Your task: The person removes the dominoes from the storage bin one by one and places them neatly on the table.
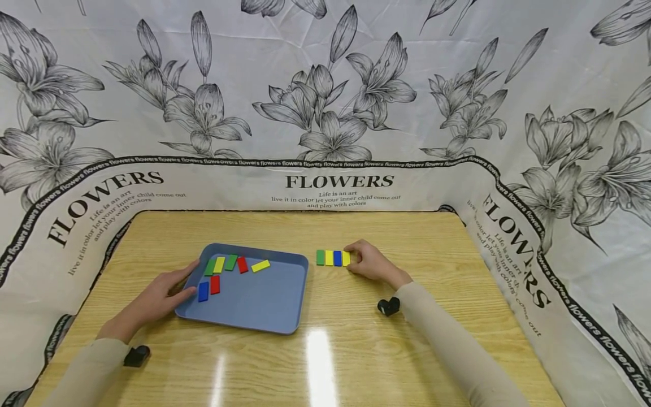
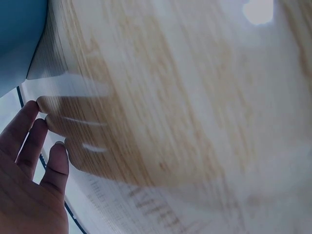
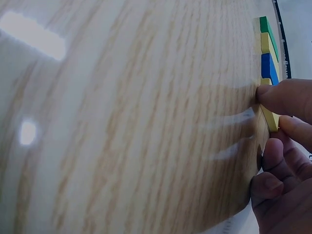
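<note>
My left hand [image 1: 161, 294] is at the left side of a blue tray [image 1: 254, 305], its thumb over the rim and a finger along the wall. In the left wrist view, other fingers [image 2: 56, 168] of it stretch near the tabletop. Inside the tray lie several flat tiles: green, yellow, red and a blue tile [image 1: 203, 291]. My right hand [image 1: 373, 261] pinches a yellow tile [image 3: 267, 109] between thumb and finger at the right end of a row. Leftward in that row follow a blue tile [image 1: 338, 258], another yellow tile [image 1: 329, 258] and a green tile [image 1: 320, 258].
The wooden table [image 1: 356, 316] bears both tray and row, the row just right of the tray. A white flower-printed cloth [image 1: 335, 135] surrounds the table at the back and sides. Bright reflections show on the tabletop.
</note>
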{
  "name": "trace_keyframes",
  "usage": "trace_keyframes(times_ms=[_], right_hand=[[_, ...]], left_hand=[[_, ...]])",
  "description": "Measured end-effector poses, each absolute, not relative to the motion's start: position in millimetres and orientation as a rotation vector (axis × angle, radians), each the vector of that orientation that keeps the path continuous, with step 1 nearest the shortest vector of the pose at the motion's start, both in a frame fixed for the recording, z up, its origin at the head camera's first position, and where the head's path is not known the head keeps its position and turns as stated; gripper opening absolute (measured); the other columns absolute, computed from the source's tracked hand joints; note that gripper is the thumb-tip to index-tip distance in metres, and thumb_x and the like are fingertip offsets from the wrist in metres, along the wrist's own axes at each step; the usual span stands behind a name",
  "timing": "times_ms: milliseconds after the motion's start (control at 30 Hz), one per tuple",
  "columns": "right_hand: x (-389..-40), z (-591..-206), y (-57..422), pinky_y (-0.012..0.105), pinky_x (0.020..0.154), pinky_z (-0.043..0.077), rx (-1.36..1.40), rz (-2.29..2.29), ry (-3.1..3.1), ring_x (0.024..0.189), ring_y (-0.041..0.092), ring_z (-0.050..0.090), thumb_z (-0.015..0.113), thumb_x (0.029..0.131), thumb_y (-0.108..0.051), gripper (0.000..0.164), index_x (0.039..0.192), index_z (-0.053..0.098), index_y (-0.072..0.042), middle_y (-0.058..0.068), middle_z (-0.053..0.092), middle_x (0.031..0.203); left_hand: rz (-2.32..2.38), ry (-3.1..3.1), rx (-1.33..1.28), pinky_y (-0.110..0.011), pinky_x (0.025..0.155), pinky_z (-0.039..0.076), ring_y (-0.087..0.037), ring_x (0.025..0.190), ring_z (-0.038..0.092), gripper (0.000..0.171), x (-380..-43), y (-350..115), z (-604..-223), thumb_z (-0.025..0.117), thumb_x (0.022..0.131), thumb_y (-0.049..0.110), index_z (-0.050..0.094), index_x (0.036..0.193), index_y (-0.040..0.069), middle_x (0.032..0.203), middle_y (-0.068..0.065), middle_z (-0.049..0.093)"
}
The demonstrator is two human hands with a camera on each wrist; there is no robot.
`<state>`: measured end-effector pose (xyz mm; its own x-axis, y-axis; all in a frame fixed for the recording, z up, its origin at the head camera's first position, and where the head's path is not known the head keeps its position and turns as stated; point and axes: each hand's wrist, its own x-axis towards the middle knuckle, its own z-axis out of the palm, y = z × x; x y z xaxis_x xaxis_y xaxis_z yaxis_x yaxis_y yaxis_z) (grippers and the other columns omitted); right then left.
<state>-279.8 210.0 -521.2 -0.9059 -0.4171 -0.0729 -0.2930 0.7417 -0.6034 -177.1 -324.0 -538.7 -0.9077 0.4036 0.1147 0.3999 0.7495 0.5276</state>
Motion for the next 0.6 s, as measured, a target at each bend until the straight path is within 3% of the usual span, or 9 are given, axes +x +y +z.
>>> trace_keyframes(times_ms=[600], right_hand=[[-279.5, -520.4, 210.1, 0.026, 0.066, 0.042, -0.583, -0.909, 2.745, 0.072, 0.013, 0.049, 0.078, 0.089, -0.011, 0.051, 0.136, 0.063, 0.003, 0.021, 0.058, 0.124]], left_hand=[[0.902, 2.926, 0.661, -0.069, 0.108, 0.039, -0.052, 0.139, 0.047, 0.069, -176.7, -324.7, -538.5, 0.065, 0.102, 0.029, 0.035, 0.161, 0.007, 0.153, -0.028, 0.049]])
